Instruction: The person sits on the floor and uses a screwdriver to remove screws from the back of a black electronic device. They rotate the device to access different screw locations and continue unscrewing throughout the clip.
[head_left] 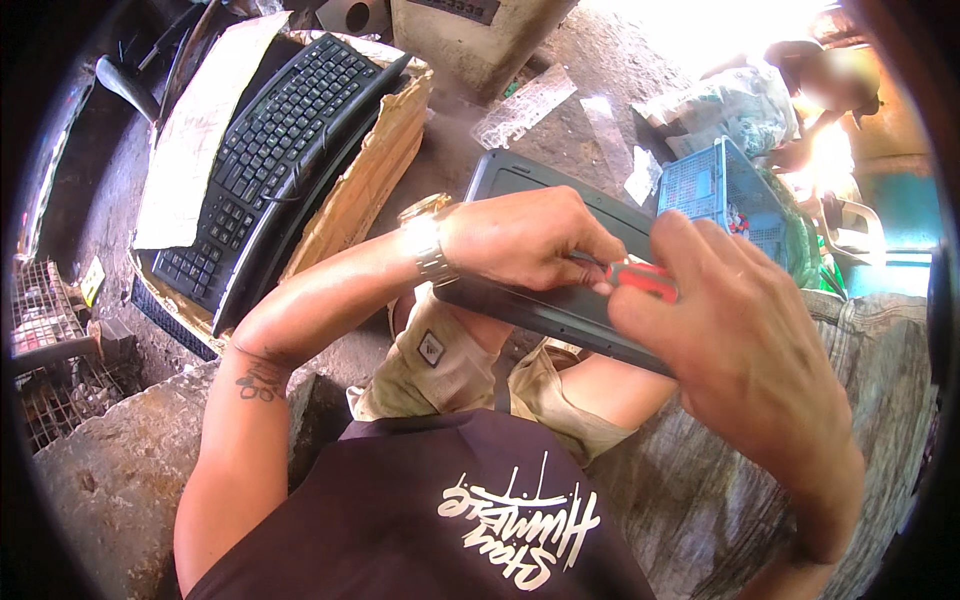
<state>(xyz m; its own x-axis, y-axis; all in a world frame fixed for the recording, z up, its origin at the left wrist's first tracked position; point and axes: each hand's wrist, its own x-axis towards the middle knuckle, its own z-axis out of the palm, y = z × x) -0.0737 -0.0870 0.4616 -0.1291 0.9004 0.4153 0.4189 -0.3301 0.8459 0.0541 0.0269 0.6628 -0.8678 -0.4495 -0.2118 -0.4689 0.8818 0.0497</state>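
Screwdriver (643, 281), red-handled, right of frame centre, gripped in right hand (735, 320); left hand (525, 238) bunched at its front end, grip there not discernible; dark flat casing (560, 308) beneath both, mid-frame; black keyboard (285, 130) in cardboard box (372, 165), upper left.

Plastics, metal, cardboard.
Dark case (558, 311) smooth, matt plastic; tool handle (648, 281) smooth, glossy plastic; watch (432, 255) shiny metal; box (385, 152) rough cardboard; shirt (400, 510) matt cloth.
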